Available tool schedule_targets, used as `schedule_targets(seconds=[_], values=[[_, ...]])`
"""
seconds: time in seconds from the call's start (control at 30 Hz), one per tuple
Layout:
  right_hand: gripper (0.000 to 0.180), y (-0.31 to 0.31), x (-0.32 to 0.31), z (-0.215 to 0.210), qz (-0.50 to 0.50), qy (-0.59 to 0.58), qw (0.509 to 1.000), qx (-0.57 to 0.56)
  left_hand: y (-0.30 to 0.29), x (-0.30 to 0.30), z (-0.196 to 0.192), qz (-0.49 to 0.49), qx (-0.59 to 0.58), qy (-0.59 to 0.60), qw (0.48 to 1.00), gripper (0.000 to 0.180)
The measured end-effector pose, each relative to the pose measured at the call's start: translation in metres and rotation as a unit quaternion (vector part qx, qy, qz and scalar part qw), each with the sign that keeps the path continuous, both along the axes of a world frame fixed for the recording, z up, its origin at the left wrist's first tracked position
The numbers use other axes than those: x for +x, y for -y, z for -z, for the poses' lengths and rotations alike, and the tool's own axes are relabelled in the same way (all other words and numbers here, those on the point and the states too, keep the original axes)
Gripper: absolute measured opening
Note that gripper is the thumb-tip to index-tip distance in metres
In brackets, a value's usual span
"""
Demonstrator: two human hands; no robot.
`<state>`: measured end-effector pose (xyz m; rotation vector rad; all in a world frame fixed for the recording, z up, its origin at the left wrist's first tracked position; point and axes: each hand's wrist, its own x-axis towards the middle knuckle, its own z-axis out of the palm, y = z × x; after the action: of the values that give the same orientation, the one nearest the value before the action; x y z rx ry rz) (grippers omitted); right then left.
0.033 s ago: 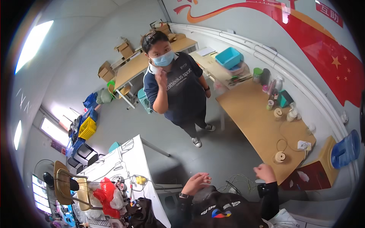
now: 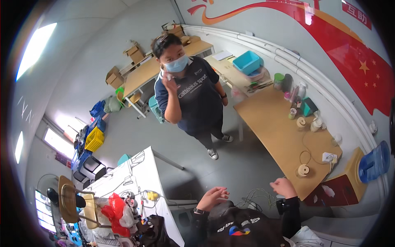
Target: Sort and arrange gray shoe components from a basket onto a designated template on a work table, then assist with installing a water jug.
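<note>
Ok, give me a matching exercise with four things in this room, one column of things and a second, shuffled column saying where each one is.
Things:
1. blue tub
2. yellow crate
3. red bag
4. spool of cord

Places:
A. on the floor at the left, among blue crates
B. on the wooden table's near end, close to the right hand
C. on the far table, behind the standing person
D. at the lower left, near the chair by the white table

Pairs: 1-C, 2-A, 3-D, 4-B
</note>
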<state>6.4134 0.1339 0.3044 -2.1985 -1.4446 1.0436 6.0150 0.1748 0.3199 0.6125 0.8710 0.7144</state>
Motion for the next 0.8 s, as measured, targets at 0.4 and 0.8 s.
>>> schedule_targets(seconds=[0.4, 0.8], values=[[0.042, -0.178, 0.326, -0.120, 0.022, 0.440, 0.894, -0.085, -0.128, -0.056, 0.011, 0.190, 0.090, -0.122, 0.970, 0.042], [0.044, -0.065, 0.438, -0.030, 0.509, 0.159, 0.788, 0.308, -0.119, -0.129, 0.117, 0.300, 0.291, -0.228, 0.879, 0.052]])
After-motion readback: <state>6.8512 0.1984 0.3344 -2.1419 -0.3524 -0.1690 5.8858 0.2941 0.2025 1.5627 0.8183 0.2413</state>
